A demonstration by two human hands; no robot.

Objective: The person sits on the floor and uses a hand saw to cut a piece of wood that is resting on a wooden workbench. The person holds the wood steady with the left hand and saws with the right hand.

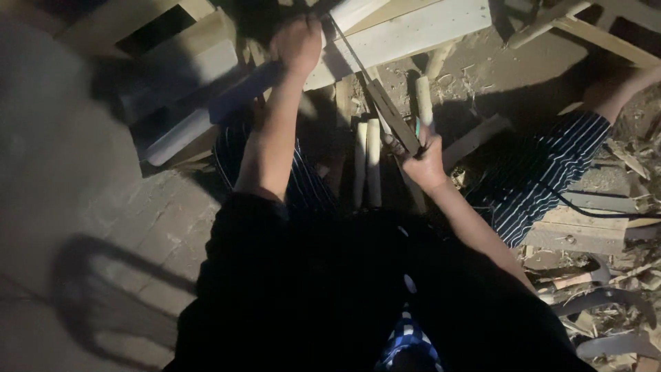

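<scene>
2 hands at work over 1 patch of dirt floor (82, 179), grey and bare on the left, littered on the right. Sat low with striped shorts (544, 165) spread wide, likely to leave a gap for the wood between the knees. Leaned a broad white plank (413, 31) across the top of the view, beside a rough wooden frame (179, 41), seemingly as a rest to work against. Laid a long pale bar (200, 117) slantwise under the left forearm, its near end out over the floor. Ran a long dark tool (379, 103), thin and straight like a framed saw blade, from the plank's edge down toward the lap; too blurred to make out any teeth. Clamped the left hand (297, 45) in a closed fist at the tool's upper end by the plank, probably to steady that end; whether on the tool itself or on wood beside it, hard to tell. Wrapped the right hand (423, 162) shut around the tool's lower end, just above the lap, arm drawn in close, a grip suited to driving along the tool's length. Stood 2 pale round pegs (367, 162) side by side, touching, between the knees just left of the right hand, within easy reach; set 1 more peg (424, 100) apart, beyond the tool. Left 2 curved metal blades (609, 300) on the ground at the right, well apart from both hands. Scattered wood chips (475, 72) around the far peg.
</scene>
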